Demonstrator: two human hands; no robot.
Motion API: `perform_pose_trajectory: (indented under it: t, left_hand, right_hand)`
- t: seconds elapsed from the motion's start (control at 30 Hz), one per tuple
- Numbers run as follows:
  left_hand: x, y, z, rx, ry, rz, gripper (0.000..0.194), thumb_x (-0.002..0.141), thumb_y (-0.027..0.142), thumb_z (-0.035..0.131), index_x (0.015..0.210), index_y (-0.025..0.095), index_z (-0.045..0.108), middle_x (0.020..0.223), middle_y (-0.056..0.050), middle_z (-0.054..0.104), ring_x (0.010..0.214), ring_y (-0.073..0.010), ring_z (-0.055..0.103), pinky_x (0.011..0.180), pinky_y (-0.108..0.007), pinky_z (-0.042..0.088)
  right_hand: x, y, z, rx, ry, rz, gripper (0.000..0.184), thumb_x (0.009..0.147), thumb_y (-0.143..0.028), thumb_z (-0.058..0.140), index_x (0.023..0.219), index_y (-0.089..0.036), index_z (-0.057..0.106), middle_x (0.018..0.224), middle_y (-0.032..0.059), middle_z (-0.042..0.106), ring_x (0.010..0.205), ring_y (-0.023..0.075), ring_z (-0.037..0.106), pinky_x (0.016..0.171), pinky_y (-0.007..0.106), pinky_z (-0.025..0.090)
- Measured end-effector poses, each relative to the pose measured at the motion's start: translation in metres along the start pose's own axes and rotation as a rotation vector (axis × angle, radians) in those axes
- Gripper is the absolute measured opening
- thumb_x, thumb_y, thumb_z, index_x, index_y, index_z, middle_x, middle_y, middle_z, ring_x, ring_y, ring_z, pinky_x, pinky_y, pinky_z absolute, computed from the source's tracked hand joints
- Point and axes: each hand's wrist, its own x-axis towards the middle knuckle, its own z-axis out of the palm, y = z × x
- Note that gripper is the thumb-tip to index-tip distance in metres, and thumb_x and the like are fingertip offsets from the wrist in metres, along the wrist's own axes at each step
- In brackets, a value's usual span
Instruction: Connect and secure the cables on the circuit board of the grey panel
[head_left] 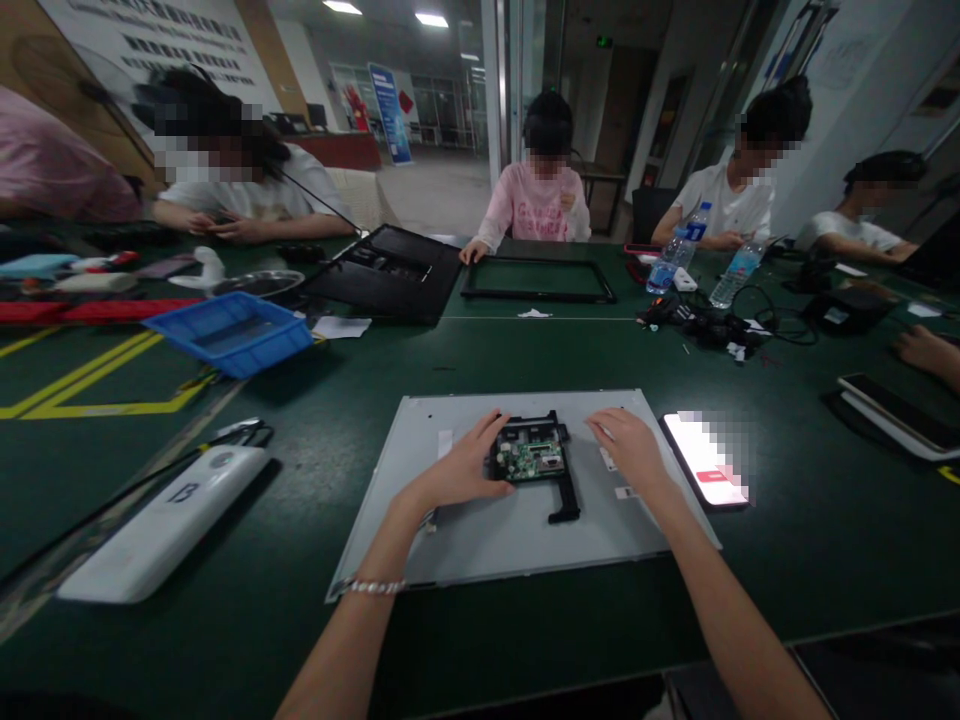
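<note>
A green circuit board (532, 455) sits in a black plastic bracket (568, 495) over the back of a grey flat display panel (480, 545). My left hand (461, 468) grips the left end of the board and bracket, its fingers at the far edge and its thumb at the near edge. To the right of the bracket, my right hand (626, 445) hovers over the panel with fingers loosely bent and apart, holding nothing. Part of the bracket's left side is hidden behind my left hand.
Right of the panel lies a lit phone (705, 460); a white power bank (169, 525) with a cable lies left. Farther off are a blue tray (232, 335), a black cover (390, 270), a black frame (540, 295), bottles (735, 275) and tangled cables (705, 325). Several people sit opposite.
</note>
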Motion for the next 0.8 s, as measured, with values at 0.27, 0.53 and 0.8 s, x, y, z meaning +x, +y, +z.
perform_pose_trajectory:
  t: [0.27,0.53,0.8]
  left_hand:
    - [0.000,-0.004,0.002,-0.014,0.020,0.042,0.102,0.067,0.039,0.067,0.146,0.017,0.008,0.153,-0.013,0.007,0.139,-0.0307,0.013,0.113,-0.046,0.015]
    - [-0.003,0.000,0.000,-0.043,0.014,0.043,0.104,0.064,0.037,0.069,0.146,0.015,0.009,0.152,-0.014,0.010,0.139,-0.0313,0.014,0.114,-0.046,0.015]
    - [-0.003,-0.003,0.002,-0.035,0.015,0.055,0.102,0.066,0.035,0.069,0.146,0.015,0.010,0.153,-0.014,0.010,0.139,-0.0313,0.014,0.114,-0.046,0.016]
  right_hand:
    - [0.053,-0.042,0.011,-0.160,-0.106,-0.189,0.020,0.092,-0.021,0.045,0.097,-0.018,0.065,0.100,0.0073,0.067,0.095,0.0194,0.055,0.084,0.029,0.039]
    - [0.061,-0.057,0.039,-0.220,-0.269,-0.177,0.021,0.091,-0.018,0.046,0.089,-0.017,0.067,0.091,0.0078,0.067,0.091,0.0189,0.058,0.081,0.028,0.039]
    - [0.053,-0.052,0.038,-0.156,-0.295,-0.139,0.024,0.091,-0.016,0.043,0.098,-0.017,0.066,0.097,0.0086,0.067,0.094,0.0180,0.058,0.083,0.027,0.039]
